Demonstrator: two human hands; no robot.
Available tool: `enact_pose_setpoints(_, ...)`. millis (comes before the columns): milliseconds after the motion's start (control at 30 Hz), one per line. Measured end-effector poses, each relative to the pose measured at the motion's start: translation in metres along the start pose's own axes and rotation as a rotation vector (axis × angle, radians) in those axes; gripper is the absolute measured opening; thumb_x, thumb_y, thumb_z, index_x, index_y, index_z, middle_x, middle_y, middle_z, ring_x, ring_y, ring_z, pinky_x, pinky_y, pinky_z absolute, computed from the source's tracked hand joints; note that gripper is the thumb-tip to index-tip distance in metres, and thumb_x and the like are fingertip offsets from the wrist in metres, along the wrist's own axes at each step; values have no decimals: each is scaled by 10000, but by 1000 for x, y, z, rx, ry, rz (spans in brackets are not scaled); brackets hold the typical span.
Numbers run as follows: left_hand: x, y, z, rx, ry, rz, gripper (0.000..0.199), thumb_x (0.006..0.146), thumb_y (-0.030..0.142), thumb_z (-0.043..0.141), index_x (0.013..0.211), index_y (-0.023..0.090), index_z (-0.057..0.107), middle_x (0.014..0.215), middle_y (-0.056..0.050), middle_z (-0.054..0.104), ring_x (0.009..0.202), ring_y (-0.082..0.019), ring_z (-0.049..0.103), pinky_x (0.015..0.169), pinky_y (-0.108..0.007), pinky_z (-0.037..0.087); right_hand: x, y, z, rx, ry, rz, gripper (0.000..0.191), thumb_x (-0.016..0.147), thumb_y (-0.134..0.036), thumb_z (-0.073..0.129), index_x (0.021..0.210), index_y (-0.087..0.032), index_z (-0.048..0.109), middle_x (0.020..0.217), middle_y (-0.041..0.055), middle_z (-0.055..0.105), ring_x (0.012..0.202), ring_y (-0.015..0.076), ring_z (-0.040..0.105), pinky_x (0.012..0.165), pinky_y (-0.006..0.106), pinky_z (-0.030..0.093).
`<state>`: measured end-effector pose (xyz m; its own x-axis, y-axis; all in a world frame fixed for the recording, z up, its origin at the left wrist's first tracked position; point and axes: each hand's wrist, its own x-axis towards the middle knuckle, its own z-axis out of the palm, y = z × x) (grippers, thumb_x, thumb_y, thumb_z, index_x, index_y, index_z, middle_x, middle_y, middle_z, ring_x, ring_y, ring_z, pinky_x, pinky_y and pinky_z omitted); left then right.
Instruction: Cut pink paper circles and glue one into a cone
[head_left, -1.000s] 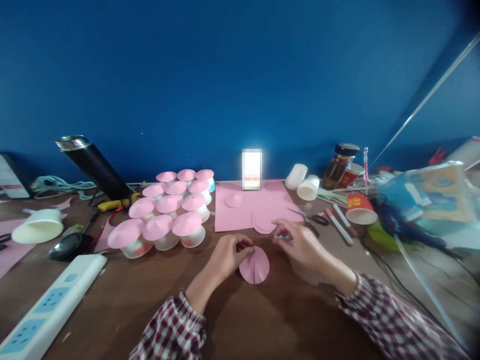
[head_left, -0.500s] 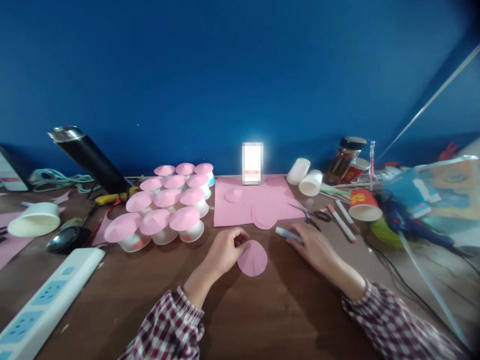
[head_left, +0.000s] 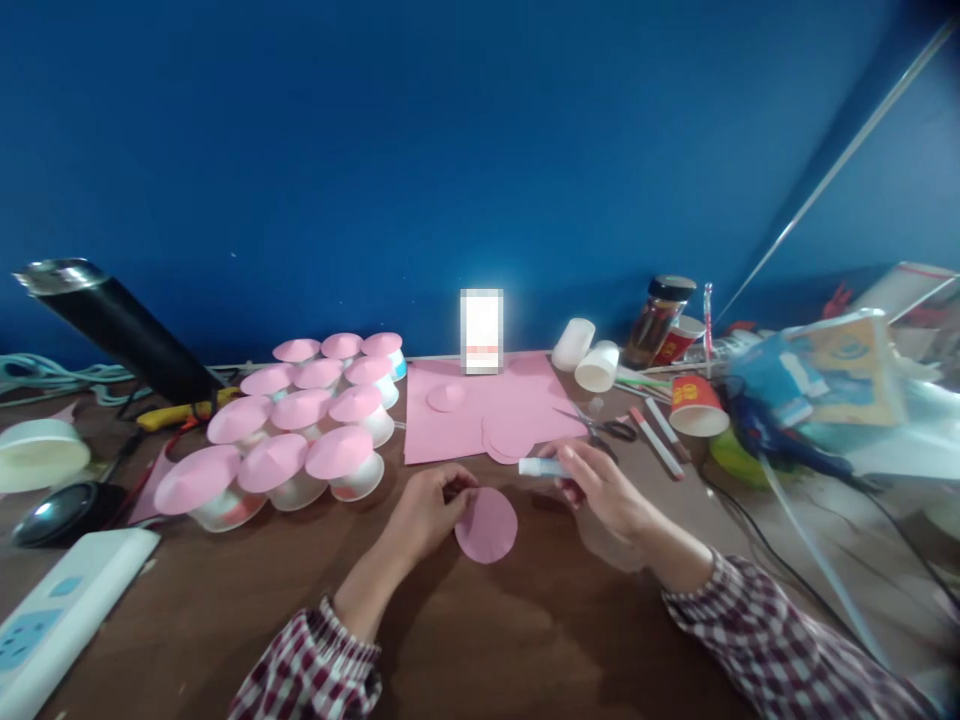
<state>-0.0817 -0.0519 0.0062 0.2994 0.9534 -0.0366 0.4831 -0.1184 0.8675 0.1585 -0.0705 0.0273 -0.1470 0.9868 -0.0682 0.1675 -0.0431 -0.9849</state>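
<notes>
My left hand point(head_left: 431, 512) pinches the left edge of a pink paper disc point(head_left: 487, 526) between thumb and fingers, just above the brown table. In my right hand point(head_left: 604, 488) is a slim white tube that looks like a glue stick point(head_left: 541, 467), its pale end pointing left, clear of the disc. Beyond the hands, more pink paper discs point(head_left: 510, 438) overlap on a large pink sheet point(head_left: 442, 440). A shallow pink paper cone point(head_left: 448, 397) rests on that sheet. To the left stand several upturned paper cups point(head_left: 358, 478) topped with pink cones point(head_left: 339, 452).
Scissors point(head_left: 616, 430), markers point(head_left: 656, 445) and two white cups point(head_left: 598, 367) lie right of the sheet. A red cup point(head_left: 697, 405), a dark jar point(head_left: 661, 320) and a glue gun point(head_left: 787, 435) are further right. At left are a power strip point(head_left: 82, 610) and a black flask point(head_left: 127, 330).
My right hand has picked the glue stick up off the table and brought it left towards the disc. The left hand keeps hold of the disc. The whole view has shifted.
</notes>
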Motion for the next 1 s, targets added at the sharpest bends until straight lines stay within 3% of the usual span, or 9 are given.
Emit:
enact_pose_setpoints(133,1,-1,2,-64,-1,-23,146,754,250,585,842,171,671,796,-41,705,735,-186,628,657,-284,469,5,-14,4,150,-74,21,338,889,-509,487,906,-178,555,649,-32,463,513,85,421,459,199,344)
enact_pose_setpoints(200,1,-2,2,-72,2,-6,153,752,251,592,851,167,675,797,-45,703,727,-187,622,646,-287,469,7,-22,8,81,-116,-41,274,867,-452,552,927,-185,544,646,-40,461,523,86,421,471,201,349)
enact_pose_setpoints(300,-1,-2,2,-23,-3,51,132,752,250,604,815,168,685,783,-47,700,696,-181,610,636,-289,461,8,-29,15,-94,-81,-134,244,824,-409,621,891,-188,541,629,-44,470,532,91,422,489,209,357)
enact_pose_setpoints(533,-1,-7,2,-50,-10,56,166,766,244,609,893,169,684,826,-50,710,718,-169,627,654,-277,481,0,-14,35,-100,-124,-208,250,853,-419,583,903,-175,584,763,23,599,676,151,550,625,264,464)
enact_pose_setpoints(767,2,-11,2,35,-2,45,159,757,243,624,894,192,687,806,-38,709,686,-162,620,637,-278,484,-9,-2,48,-355,-171,-272,153,899,-315,525,985,-198,575,848,40,660,752,176,610,694,274,484)
enact_pose_setpoints(1000,1,-7,0,92,8,34,147,759,248,616,876,191,683,773,-25,698,666,-152,606,624,-263,470,-8,10,52,-529,-201,-411,190,863,-260,580,1046,-209,569,953,65,665,845,211,620,758,308,477)
